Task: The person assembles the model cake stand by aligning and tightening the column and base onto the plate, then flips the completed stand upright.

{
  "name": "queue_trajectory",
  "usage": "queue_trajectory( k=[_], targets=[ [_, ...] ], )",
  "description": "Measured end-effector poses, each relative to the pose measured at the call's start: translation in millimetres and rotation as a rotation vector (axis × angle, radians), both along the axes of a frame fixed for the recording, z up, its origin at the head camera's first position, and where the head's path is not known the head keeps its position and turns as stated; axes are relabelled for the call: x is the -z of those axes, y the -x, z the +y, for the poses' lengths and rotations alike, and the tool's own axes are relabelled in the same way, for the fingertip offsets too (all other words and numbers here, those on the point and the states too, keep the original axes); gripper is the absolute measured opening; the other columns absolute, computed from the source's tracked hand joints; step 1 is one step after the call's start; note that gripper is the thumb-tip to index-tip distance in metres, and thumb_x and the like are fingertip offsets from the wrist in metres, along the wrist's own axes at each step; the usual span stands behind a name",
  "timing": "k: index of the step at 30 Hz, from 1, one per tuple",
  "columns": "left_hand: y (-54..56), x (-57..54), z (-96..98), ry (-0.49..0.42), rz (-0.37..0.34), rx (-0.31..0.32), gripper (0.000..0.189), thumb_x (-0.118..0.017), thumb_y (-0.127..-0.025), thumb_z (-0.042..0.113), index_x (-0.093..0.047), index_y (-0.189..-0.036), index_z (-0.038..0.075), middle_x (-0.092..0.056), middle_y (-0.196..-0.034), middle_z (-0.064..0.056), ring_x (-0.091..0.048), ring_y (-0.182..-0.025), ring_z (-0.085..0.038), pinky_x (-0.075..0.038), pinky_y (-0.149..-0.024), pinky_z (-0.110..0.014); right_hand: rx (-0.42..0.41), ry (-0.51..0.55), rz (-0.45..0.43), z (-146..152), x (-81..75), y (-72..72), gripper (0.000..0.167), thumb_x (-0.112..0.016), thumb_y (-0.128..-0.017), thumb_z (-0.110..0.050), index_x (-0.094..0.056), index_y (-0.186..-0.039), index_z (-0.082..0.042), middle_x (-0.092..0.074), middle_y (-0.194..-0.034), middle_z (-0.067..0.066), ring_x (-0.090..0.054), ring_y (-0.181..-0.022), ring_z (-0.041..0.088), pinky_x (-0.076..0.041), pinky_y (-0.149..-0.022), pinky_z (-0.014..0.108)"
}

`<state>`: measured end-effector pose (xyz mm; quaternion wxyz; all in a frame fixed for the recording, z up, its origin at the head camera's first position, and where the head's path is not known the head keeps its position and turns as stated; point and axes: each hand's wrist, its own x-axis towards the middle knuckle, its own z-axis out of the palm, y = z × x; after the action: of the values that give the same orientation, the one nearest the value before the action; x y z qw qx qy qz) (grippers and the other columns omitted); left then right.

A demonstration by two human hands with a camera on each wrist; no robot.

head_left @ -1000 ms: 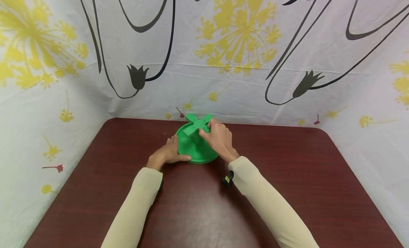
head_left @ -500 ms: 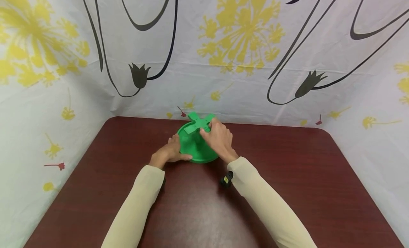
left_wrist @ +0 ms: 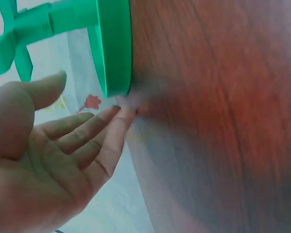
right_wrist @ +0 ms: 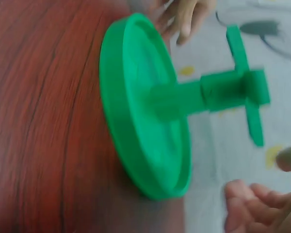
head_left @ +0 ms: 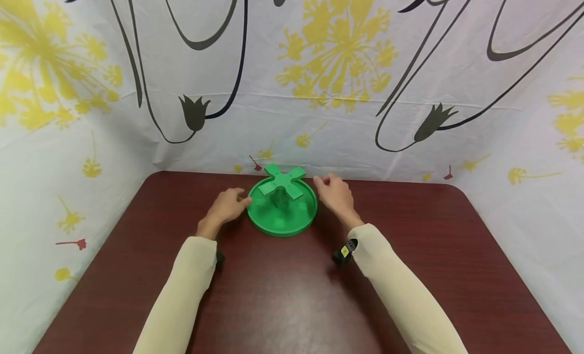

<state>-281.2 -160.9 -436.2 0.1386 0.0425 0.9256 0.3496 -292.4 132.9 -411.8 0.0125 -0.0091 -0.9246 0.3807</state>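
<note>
A green round base (head_left: 280, 227) with a raised rim rests on the table. From its middle rises a short green post (right_wrist: 184, 99), topped by a flat green four-armed cross (head_left: 283, 180). Left of the rim is my left hand (head_left: 226, 206), its fingers relaxed and holding nothing; the left wrist view shows the palm (left_wrist: 53, 165) beside the base, with a fingertip close to the table. My right hand (head_left: 336, 194) hovers to the right of the cross, apart from it, fingers loosely bent around nothing.
The dark red-brown wooden table (head_left: 283, 303) has rounded back corners. White sheeting (head_left: 255, 55) printed with yellow and grey flowers hangs behind it and along both sides. A black wrist device (head_left: 345, 251) sits at the right cuff.
My right hand has let go of the cross and moved off to the right. My left hand has left the base's rim, drawing back to the left. The green piece stays standing.
</note>
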Motion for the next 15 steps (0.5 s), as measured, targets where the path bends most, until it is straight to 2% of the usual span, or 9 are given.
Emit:
queue_trajectory(
  k=[4, 7, 10, 12, 15],
  targets=[
    [8.6, -3.8, -2.1, -0.044, -0.085, -0.035, 0.062, -0.043, -0.107, 0.036, -0.030, -0.154, -0.002, -0.049, -0.142, -0.027, -0.058, -0.118, -0.038, -0.048, -0.099, -0.049, -0.041, 0.089, -0.233, 11, 11.7, 5.9, 0.041, -0.053, -0.101, -0.042, -0.062, -0.119, -0.006, -0.066, -0.101, 0.014, -0.066, -0.084, 0.028, -0.055, -0.067, 0.036],
    [15.4, -6.4, -0.3, -0.101, -0.169, -0.048, 0.064, -0.039, -0.108, 0.039, -0.028, -0.154, -0.004, -0.045, -0.145, -0.028, -0.063, -0.111, -0.036, -0.054, -0.091, -0.043, -0.067, 0.177, -0.346, 13, 21.3, 7.7, 0.042, -0.055, -0.101, -0.035, -0.058, -0.127, -0.001, -0.062, -0.113, 0.018, -0.067, -0.092, 0.029, -0.059, -0.071, 0.036],
    [22.3, -7.5, 1.5, -0.155, -0.230, -0.067, 0.064, -0.037, -0.108, 0.040, -0.031, -0.152, -0.006, -0.045, -0.145, -0.028, -0.068, -0.100, -0.031, -0.058, -0.083, -0.037, -0.073, 0.222, -0.389, 13, 28.5, 8.5, 0.039, -0.057, -0.101, -0.030, -0.059, -0.125, 0.001, -0.061, -0.113, 0.020, -0.067, -0.088, 0.028, -0.059, -0.069, 0.035],
    [25.2, -7.9, 2.2, -0.162, -0.251, -0.077, 0.062, -0.037, -0.108, 0.040, -0.035, -0.150, -0.006, -0.048, -0.142, -0.027, -0.070, -0.090, -0.027, -0.058, -0.081, -0.036, -0.072, 0.228, -0.380, 12, 31.5, 8.6, 0.034, -0.059, -0.100, -0.026, -0.062, -0.120, 0.001, -0.062, -0.109, 0.020, -0.067, -0.083, 0.027, -0.060, -0.067, 0.036],
    [27.0, -7.8, 4.8, -0.145, -0.246, -0.094, 0.057, -0.041, -0.108, 0.037, -0.044, -0.145, -0.007, -0.051, -0.140, -0.027, -0.069, -0.076, -0.020, -0.059, -0.079, -0.035, -0.065, 0.206, -0.342, 10, 36.6, 9.4, 0.024, -0.063, -0.098, -0.022, -0.066, -0.106, 0.000, -0.065, -0.095, 0.018, -0.067, -0.076, 0.024, -0.060, -0.064, 0.035]
  ],
)
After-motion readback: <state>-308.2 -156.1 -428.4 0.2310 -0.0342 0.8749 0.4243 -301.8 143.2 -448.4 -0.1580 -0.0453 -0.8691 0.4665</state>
